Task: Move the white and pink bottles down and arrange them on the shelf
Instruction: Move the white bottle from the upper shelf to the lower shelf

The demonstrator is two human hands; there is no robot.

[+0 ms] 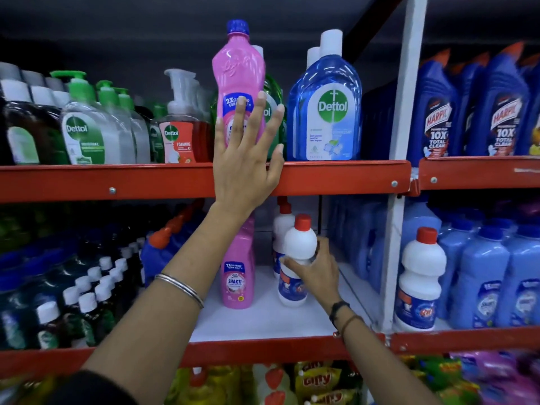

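While the left hand (244, 159) reaches up with fingers spread against a tall pink plastic bottle with a blue cap (238, 80), upright on the upper red-edged shelf (336, 175), the right hand (317, 273) grips a white red-capped bottle (298, 255), cap up, on the lower white shelf (263, 320) beside another pink bottle (238, 276).

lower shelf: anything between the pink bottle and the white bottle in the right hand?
Nothing. Head view shows bare white shelf between the pink bottle and white bottle.

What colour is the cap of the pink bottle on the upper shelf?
Blue. The cap tops the pink bottle that the left hand reaches, in the head view.
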